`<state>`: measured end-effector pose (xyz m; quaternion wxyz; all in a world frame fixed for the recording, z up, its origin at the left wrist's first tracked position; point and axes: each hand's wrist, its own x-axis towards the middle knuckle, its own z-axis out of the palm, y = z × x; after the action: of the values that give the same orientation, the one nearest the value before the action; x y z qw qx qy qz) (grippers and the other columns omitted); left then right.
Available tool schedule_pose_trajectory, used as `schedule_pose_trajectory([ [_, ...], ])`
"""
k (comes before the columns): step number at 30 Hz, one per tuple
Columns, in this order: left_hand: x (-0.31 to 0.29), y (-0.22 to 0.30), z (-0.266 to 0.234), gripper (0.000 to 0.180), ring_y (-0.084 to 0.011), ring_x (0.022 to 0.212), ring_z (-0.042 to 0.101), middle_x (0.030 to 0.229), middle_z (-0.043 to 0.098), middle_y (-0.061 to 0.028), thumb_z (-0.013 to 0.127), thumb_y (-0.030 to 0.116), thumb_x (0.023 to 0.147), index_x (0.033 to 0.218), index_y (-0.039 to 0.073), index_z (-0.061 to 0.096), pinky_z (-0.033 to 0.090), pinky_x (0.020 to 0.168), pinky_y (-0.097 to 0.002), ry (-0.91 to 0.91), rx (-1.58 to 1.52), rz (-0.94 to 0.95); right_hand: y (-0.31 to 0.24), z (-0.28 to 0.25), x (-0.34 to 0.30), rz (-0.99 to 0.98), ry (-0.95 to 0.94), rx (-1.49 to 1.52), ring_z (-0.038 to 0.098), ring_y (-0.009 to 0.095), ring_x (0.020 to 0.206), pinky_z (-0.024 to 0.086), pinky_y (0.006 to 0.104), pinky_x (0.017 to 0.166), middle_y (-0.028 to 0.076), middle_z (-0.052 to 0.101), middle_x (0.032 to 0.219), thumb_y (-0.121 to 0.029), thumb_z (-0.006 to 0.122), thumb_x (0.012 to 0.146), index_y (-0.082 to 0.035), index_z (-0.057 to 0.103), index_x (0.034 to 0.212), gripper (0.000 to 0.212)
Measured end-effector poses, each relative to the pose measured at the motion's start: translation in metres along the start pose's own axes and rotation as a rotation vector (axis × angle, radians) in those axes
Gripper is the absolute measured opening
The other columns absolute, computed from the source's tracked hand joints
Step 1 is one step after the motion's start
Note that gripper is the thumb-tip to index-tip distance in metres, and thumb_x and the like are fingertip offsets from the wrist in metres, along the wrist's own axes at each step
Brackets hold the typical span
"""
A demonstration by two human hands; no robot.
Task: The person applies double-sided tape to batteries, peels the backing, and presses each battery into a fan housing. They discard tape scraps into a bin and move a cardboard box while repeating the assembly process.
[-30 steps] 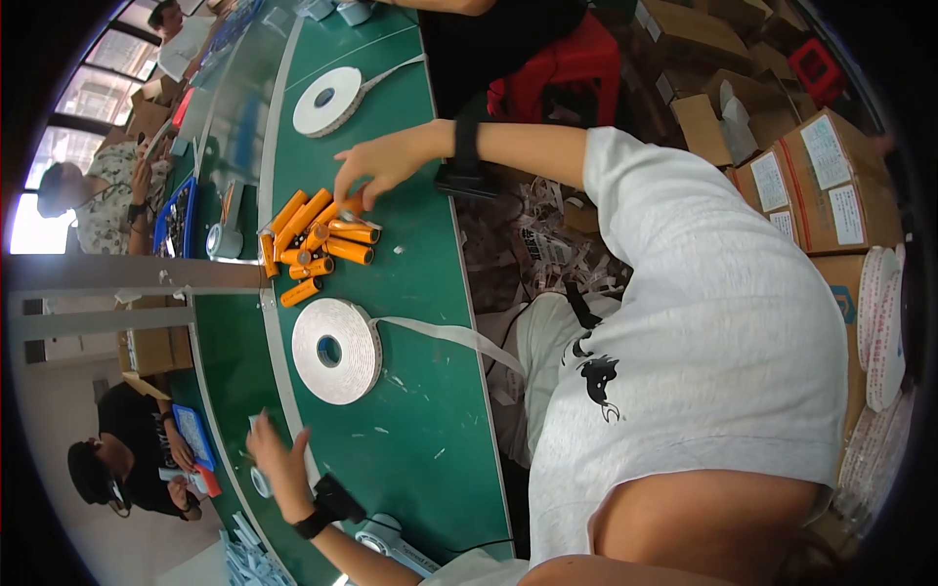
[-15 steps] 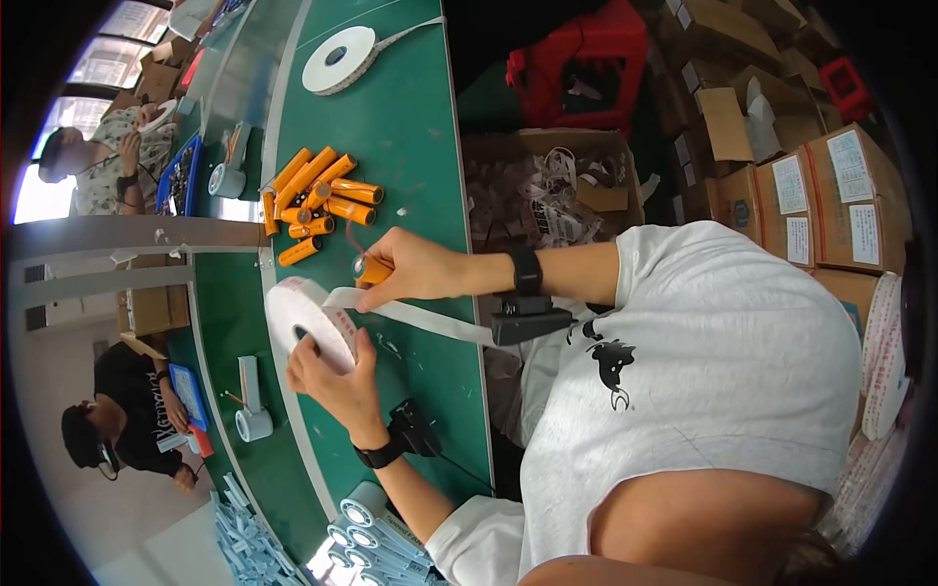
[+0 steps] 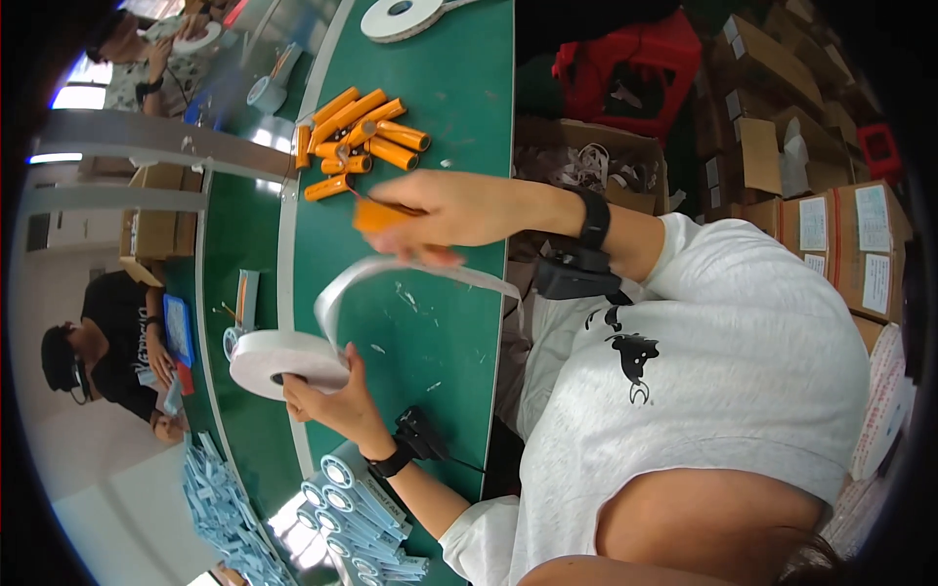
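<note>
My left hand (image 3: 337, 405) grips a thick roll of white tape (image 3: 256, 366), with fingers in its core. From the roll, a pale strip (image 3: 337, 290) bows up in a loose loop and runs under my right hand (image 3: 449, 207) past the table edge. That right hand is closed around an orange cylindrical battery (image 3: 376, 220) and is blurred by motion. Whether its fingers also pinch the strip, I cannot tell. Beside it lies a pile of similar orange batteries (image 3: 393, 153) on the green table (image 3: 440, 356). Both my wrists carry black straps with small black boxes.
Another white tape roll (image 3: 376, 21) lies beyond the batteries. Several light-blue handheld fans (image 3: 342, 498) are stacked by my left forearm. A carton of scraps (image 3: 635, 161) and a red stool (image 3: 674, 63) stand beside the table. Co-workers sit across, one in black (image 3: 112, 313).
My right hand has moved the battery away from the tape roll, and the strip between them now bows out longer. The roll has tilted in my left hand, and the whole view has shifted.
</note>
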<state>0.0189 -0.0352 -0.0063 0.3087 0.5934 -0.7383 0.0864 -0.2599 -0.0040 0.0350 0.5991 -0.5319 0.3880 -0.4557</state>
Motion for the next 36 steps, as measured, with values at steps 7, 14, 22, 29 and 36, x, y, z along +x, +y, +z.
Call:
schedule_pose_trajectory([
  [7,-0.007,0.012,-0.003,0.075,-0.0325,0.099,0.041,0.104,0.051,-0.0178,0.079,0.022,0.056,0.113,-0.009,0.043,0.025,0.091,-0.0429,0.047,0.046,0.166,-0.022,0.039,0.063,-0.358,0.147,-0.403,0.053,0.018,0.065,0.039,0.033,0.057,0.012,0.053,0.07,-0.025,0.054,0.083,0.003,0.049,0.092,0.03],
  [14,-0.011,0.009,-0.005,0.067,-0.0284,0.097,0.043,0.095,0.054,-0.0143,0.079,0.021,0.055,0.106,-0.008,0.047,0.025,0.087,-0.0402,-0.001,0.064,0.318,0.003,0.074,0.097,-0.241,-0.106,-0.333,0.05,0.017,0.064,0.039,0.03,0.059,0.013,0.056,0.073,-0.021,0.056,0.082,0.005,0.055,0.088,0.027],
  [22,-0.013,0.031,0.001,0.061,-0.0284,0.088,0.046,0.09,0.054,-0.0148,0.078,0.019,0.053,0.101,-0.006,0.051,0.026,0.087,-0.0373,-0.041,-0.257,0.11,0.018,0.106,0.094,-0.406,0.381,0.835,0.057,0.011,0.071,0.045,0.0245,0.063,0.008,0.063,0.081,-0.008,0.061,0.077,0.003,0.061,0.089,0.016],
  [29,-0.027,0.03,-0.01,0.06,-0.0298,0.09,0.047,0.089,0.053,-0.0142,0.077,0.018,0.048,0.098,-0.003,0.05,0.026,0.087,-0.0422,-0.195,-0.18,0.419,0.039,0.067,0.18,-0.809,0.923,0.47,0.047,0.008,0.048,0.037,0.0233,0.043,0.001,0.054,0.061,-0.007,0.054,0.079,-0.003,0.054,0.071,0.009],
  [36,-0.018,0.02,0.001,0.055,-0.0354,0.119,0.035,0.121,0.044,-0.0203,0.066,0.011,0.07,0.119,-0.003,0.043,0.027,0.098,-0.0425,-0.46,-0.575,0.259,-0.042,0.008,0.114,-1.072,0.155,0.499,0.044,0.031,0.116,0.037,0.0377,0.097,0.024,0.045,0.121,-0.01,0.051,0.087,0.006,0.041,0.118,0.037],
])
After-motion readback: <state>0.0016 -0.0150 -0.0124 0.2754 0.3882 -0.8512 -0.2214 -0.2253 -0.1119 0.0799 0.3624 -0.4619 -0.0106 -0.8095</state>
